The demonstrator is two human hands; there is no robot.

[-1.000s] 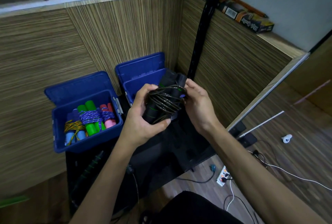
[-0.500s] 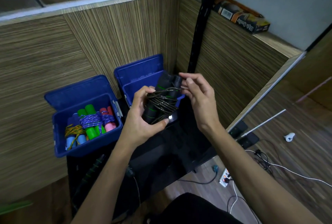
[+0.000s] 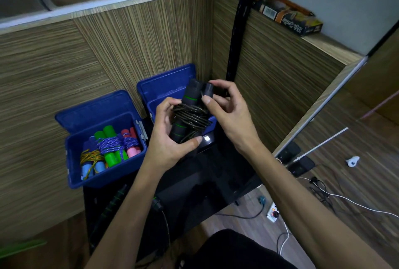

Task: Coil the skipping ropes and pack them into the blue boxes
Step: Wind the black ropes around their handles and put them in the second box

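A black skipping rope [image 3: 190, 115] with green-ringed handles is coiled, its cord wound round the two handles. My left hand [image 3: 170, 143] grips the bundle from below and the left. My right hand [image 3: 226, 113] pinches the cord and the handle tops on the right. The bundle hangs above the right blue box [image 3: 166, 87], whose inside is mostly hidden. The left blue box [image 3: 86, 139] stands open and holds several coiled ropes with green, pink and blue handles. Another black rope with green rings [image 3: 112, 204] lies on the black table.
The boxes stand on a glossy black table [image 3: 205, 182] in a corner of striped wooden partitions. A black pole [image 3: 239, 20] rises behind the right box. Cables and a power strip [image 3: 273, 213] lie on the floor to the right. Cardboard boxes [image 3: 287, 18] sit on the ledge.
My right hand's fingers have lifted from wrapping round the bundle and now pinch near the handle tops. The bundle has tilted more upright.
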